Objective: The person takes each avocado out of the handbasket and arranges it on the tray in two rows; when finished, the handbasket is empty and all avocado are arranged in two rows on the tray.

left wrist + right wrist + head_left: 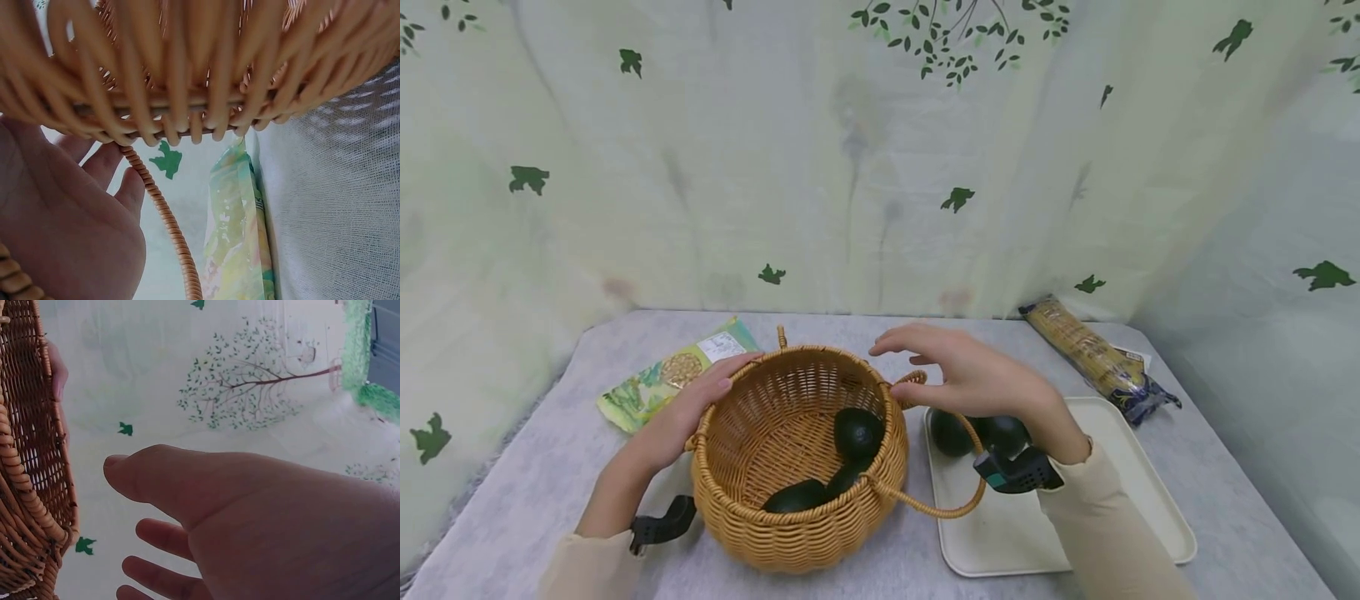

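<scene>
A round wicker basket (pixel 801 537) stands tilted toward me, with dark green avocados (pixel 859 433) at its right and front inside. Along its left rim rests my left hand (pixel 688 408), fingers fairly straight against the wicker; the left wrist view shows that hand (pixel 75 206) beside the basket wall (pixel 187 81) and a loose wrapped handle. Above the right rim hovers my right hand (pixel 962 371), thumb and fingers spread with nothing between them. From the right wrist, the hand (pixel 206 512) appears apart from the basket (pixel 37 444).
Right of the basket lies a cream tray (pixel 1120 483) with two avocados (pixel 951 433) on it, partly behind a basket handle (pixel 951 510). A pasta packet (pixel 1090 350) lies at the back right. A green-yellow food bag (pixel 670 375) lies back left. Curtains enclose the table.
</scene>
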`<state>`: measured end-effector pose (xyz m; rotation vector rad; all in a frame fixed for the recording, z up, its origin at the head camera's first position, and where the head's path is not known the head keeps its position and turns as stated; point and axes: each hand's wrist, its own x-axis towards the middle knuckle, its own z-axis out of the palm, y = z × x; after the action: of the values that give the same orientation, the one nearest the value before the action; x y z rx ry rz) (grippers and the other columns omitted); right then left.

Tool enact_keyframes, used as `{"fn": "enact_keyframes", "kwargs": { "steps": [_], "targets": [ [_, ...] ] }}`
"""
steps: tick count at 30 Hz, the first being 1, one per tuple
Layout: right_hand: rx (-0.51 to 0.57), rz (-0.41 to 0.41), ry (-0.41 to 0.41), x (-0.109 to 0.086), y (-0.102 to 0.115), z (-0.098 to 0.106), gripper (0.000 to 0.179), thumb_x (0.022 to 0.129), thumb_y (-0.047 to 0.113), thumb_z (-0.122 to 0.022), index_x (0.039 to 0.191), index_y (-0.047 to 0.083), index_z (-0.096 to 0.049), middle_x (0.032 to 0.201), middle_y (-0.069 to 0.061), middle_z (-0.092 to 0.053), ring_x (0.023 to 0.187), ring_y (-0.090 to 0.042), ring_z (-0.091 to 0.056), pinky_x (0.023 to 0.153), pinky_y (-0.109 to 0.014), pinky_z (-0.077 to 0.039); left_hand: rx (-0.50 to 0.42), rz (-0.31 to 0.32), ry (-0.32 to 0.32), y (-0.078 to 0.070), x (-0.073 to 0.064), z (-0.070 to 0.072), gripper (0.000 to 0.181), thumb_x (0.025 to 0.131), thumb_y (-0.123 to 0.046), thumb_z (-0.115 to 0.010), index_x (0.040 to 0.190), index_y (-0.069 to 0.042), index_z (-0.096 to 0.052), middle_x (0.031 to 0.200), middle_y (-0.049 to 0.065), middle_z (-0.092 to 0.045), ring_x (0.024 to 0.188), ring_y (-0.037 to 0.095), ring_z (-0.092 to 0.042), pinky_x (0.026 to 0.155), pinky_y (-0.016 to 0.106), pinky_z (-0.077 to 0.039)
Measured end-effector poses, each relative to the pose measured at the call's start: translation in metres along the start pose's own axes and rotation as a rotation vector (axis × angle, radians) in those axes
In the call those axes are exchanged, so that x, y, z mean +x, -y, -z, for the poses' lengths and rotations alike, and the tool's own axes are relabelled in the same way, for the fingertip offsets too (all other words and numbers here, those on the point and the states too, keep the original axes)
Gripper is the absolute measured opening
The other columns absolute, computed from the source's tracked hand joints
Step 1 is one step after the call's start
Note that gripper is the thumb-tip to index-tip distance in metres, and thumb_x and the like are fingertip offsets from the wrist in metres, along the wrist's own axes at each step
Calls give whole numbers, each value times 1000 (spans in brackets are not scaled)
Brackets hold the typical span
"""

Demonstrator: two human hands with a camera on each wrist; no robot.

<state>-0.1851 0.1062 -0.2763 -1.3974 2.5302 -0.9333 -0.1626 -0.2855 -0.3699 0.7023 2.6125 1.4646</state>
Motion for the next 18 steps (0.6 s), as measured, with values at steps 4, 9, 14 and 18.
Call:
{"fn": "enact_keyframes", "kwargs": {
  "steps": [4, 9, 14, 18],
  "targets": [
    [-29, 24, 35, 8, 7, -3, 48, 102, 29, -67, 146, 13, -56, 148, 0, -54, 123, -13, -58, 99, -37, -54, 3, 4, -3, -2, -3, 1, 49, 114, -32, -23, 160, -26, -37, 163, 10, -36, 149, 42, -29, 106, 74, -32],
    [-20, 50, 72, 18, 11, -7, 48, 103, 30, -66, 147, 15, -54, 149, -1, -54, 130, -17, -56, 101, -38, -53, 1, -5, -11, -3, -4, 2, 49, 113, -31, -23, 160, -25, -37, 163, 12, -37, 147, 43, -30, 103, 75, -34],
    [67, 66, 100, 28, 12, -9, 46, 103, 27, -65, 147, 17, -55, 148, -1, -55, 130, -18, -56, 96, -40, -56, 0, -4, -6, -2, -2, 3, 49, 113, -31, -24, 160, -26, -37, 163, 11, -36, 148, 42, -30, 105, 75, -32],
    [122, 78, 137, 37, 13, -12, 45, 102, 26, -67, 146, 19, -56, 147, 2, -56, 128, -10, -56, 97, -40, -56, -7, -4, 5, 1, -2, 2, 49, 114, -31, -23, 160, -26, -37, 163, 10, -37, 148, 41, -30, 106, 74, -33]
  ]
}}
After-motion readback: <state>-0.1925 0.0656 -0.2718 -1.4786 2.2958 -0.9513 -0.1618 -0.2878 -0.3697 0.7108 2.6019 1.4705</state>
